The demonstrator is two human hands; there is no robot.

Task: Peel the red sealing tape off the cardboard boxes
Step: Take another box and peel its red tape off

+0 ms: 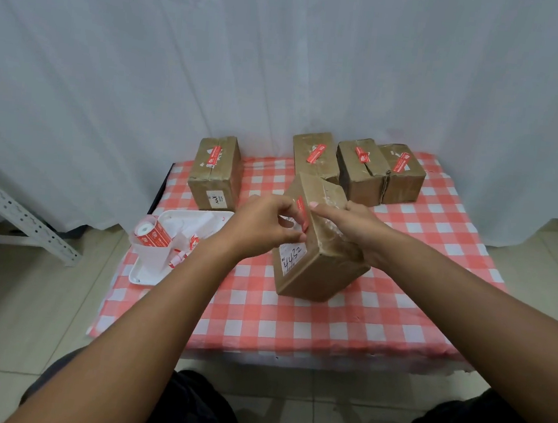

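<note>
The tilted box (318, 250) stands at the centre of the checked cloth (293, 323), one corner down. Red tape (302, 210) runs along its upper edge. The left hand (262, 226) pinches that tape with curled fingers. The right hand (355, 229) grips the box from 3 o'clock. At 12 o'clock three taped boxes (358, 168) crowd together; at 10 another (216, 170). A white tray (147, 273) with tape scraps lies at 9.

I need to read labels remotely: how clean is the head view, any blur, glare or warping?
Head view: soft even light, faint shadows; glare on the clear tape of the held box; "4432" label readable; red tape print too blurred; wide-angle bending at edges.
</note>
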